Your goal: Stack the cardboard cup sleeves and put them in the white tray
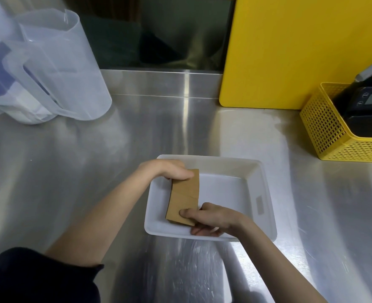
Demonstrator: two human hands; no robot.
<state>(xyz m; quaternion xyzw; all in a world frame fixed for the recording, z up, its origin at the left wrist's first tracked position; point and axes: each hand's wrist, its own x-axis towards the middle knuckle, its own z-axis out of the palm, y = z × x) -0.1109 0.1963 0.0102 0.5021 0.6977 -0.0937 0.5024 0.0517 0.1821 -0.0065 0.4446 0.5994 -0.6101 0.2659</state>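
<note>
Cardboard sleeves (184, 197) lie inside the white tray (261, 202), ends hidden by the left hand (169, 170) and right hand (211, 218) gripping them.

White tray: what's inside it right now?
The white tray holds a stack of cardboard sleeves at its left side, gripped by the left hand at the far end and the right hand at the near end. The sleeve count and the tray floor beneath are hidden.
</note>
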